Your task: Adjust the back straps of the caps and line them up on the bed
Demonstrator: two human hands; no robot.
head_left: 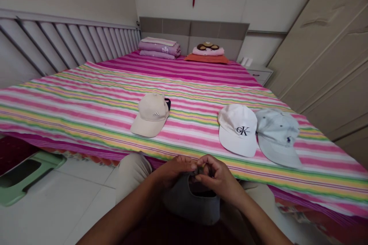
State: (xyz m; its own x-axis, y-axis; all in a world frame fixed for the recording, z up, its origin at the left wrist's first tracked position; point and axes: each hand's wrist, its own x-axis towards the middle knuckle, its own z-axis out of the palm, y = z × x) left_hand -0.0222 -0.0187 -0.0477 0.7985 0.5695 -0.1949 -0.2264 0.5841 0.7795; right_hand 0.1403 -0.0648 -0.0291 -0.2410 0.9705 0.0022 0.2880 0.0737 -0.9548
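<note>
- Two bare hands in view, held together over the lap: left hand (175,170) and right hand (220,178).
- One dark gray cap (191,203) in those hands, low in front of the body, just off the edge of the bed, its opening upward.
- Fingers of both hands closed and pinching a small dark piece at the cap's rim, probably a strap or fastener; too small and too covered by the fingertips to tell.
- Three caps on the bed (86,111), all lying apart from the hands, beyond the bed's near edge: one beige cap (151,115) with a small logo, one white cap (237,130) with black "CK" lettering, one pale blue cap (277,138) with a small navy logo.
- White and pale blue caps side by side, touching; beige cap well apart, to the left.
- One small navy edge (167,103) poking out behind the beige cap, its kind hidden.
- Two knees in beige trousers (132,174) below the hands, near the bed's edge.
- Two stacks at the far end of the bed: folded lilac bedding (159,49), and a pink pillow (208,50) on an orange cushion (206,58).
- One green stool (25,176) on the tiled floor (57,206), left of the knees.
- One wardrobe (322,46) to the right; one bedside cabinet (258,73) beyond the bed.
</note>
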